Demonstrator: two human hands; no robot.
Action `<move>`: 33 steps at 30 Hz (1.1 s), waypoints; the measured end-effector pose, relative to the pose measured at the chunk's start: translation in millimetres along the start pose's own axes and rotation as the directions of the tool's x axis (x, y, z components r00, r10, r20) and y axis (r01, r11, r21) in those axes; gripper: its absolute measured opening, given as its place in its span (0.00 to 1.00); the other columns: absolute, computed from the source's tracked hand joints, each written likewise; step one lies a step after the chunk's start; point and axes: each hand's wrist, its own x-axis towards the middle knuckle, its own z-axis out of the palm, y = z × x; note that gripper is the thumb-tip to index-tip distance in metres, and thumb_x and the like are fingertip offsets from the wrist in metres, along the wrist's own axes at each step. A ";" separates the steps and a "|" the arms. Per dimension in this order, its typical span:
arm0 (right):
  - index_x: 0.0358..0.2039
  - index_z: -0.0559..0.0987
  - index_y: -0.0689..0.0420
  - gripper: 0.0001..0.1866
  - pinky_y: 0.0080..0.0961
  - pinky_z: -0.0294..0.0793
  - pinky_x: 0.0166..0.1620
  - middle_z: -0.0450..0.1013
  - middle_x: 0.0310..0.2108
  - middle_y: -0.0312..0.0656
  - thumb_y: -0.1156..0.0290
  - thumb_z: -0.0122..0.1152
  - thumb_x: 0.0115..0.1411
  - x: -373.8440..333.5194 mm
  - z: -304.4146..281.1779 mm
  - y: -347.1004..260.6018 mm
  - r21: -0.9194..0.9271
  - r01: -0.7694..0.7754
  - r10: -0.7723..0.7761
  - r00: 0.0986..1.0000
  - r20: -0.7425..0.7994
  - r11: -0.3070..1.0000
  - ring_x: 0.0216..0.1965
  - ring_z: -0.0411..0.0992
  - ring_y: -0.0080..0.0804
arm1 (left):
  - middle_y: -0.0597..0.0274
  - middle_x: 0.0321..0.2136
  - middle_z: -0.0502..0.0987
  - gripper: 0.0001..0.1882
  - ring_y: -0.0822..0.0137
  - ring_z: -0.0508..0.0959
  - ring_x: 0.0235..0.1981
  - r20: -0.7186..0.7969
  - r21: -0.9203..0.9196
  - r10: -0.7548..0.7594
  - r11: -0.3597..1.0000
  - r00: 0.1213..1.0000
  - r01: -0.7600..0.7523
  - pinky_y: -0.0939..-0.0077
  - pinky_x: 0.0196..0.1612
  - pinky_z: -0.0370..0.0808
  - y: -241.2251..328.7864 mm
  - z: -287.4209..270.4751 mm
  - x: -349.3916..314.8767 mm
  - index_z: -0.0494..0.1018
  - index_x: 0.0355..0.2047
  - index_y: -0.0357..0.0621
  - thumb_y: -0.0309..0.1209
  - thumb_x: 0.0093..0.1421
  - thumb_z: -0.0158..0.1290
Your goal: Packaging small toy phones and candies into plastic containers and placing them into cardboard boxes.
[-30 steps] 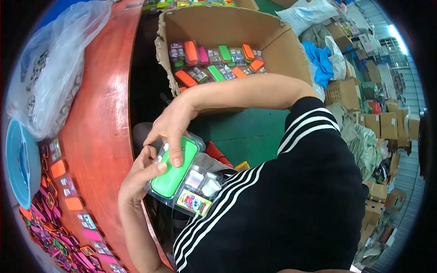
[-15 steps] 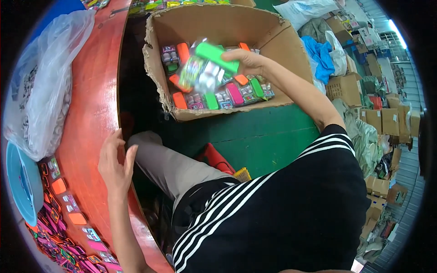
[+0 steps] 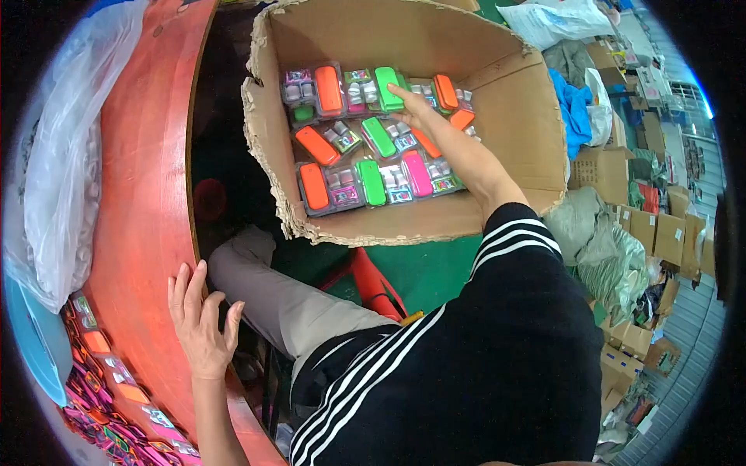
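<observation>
In the large cardboard box (image 3: 528,194), my right hand (image 3: 416,109) has its fingertips on a clear pack with a green plastic case (image 3: 388,87) in the back row. The fingers grip the pack near its right edge. Around it lie several similar clear packs, such as ones with an orange case (image 3: 329,89), another green case (image 3: 371,182) and a pink case (image 3: 417,172), each beside small white pieces and a printed card. My left hand (image 3: 203,322) is open, fingers spread and holding nothing, over the edge of the red table (image 3: 148,210).
At left a clear plastic bag (image 3: 66,179) rests on the table above a blue basin (image 3: 35,342). Several pink and black pieces (image 3: 97,404) lie at the lower left. A red object (image 3: 373,283) is on the green floor. Stacked cartons (image 3: 668,237) and sacks stand at right.
My right hand has lowered the green-case pack into the back row of the box. The left hand has shifted slightly down, its fingers still spread. The view has moved too.
</observation>
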 end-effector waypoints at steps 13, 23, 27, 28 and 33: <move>0.50 0.70 0.62 0.38 0.34 0.75 0.39 0.67 0.51 0.46 0.43 0.58 0.48 7.1 21.7 -34.7 -0.650 -0.117 -0.056 0.969 -0.239 0.751 0.48 0.69 0.38 | 0.55 0.54 0.65 0.10 0.52 0.60 0.59 -0.011 0.005 -0.018 1.000 1.000 0.018 0.51 0.60 0.55 2.9 1.1 4.0 0.70 0.26 0.41 0.32 0.50 0.58; 0.51 0.70 0.63 0.43 0.33 0.58 0.58 0.65 0.53 0.55 0.34 0.43 0.53 66.0 -13.4 -23.0 -0.924 0.008 -0.258 0.961 -0.098 0.382 0.57 0.61 0.45 | 0.52 0.52 0.66 0.14 0.51 0.63 0.56 -0.105 -0.119 0.029 0.992 0.994 -0.041 0.52 0.59 0.57 -6.6 1.4 -3.0 0.68 0.22 0.40 0.36 0.46 0.60; 0.50 0.68 0.71 0.43 0.35 0.58 0.58 0.64 0.53 0.59 0.38 0.43 0.56 39.9 -15.4 -70.5 -0.958 0.094 -0.561 0.824 -0.078 0.272 0.57 0.60 0.49 | 0.53 0.52 0.67 0.14 0.52 0.64 0.56 -0.280 -0.133 0.093 0.982 0.955 -0.135 0.53 0.60 0.56 -4.6 10.0 -7.7 0.68 0.23 0.41 0.38 0.50 0.57; 0.50 0.68 0.71 0.40 0.36 0.60 0.57 0.65 0.52 0.58 0.41 0.45 0.57 18.8 9.3 -79.4 -0.907 0.309 -0.742 0.670 -0.006 0.286 0.55 0.62 0.49 | 0.53 0.52 0.67 0.13 0.53 0.64 0.56 -0.335 -0.131 0.081 0.983 0.939 -0.132 0.54 0.60 0.57 -6.4 10.2 -10.7 0.68 0.23 0.41 0.38 0.50 0.58; 0.46 0.73 0.61 0.16 0.24 0.67 0.49 0.72 0.43 0.45 0.66 0.50 0.61 -200.9 191.8 -124.8 -0.348 0.936 -0.927 0.171 0.335 0.047 0.45 0.70 0.33 | 0.52 0.49 0.69 0.13 0.52 0.66 0.54 -0.610 -0.227 -0.197 0.972 0.768 0.069 0.55 0.56 0.63 -10.0 2.1 -33.0 0.72 0.33 0.42 0.35 0.51 0.57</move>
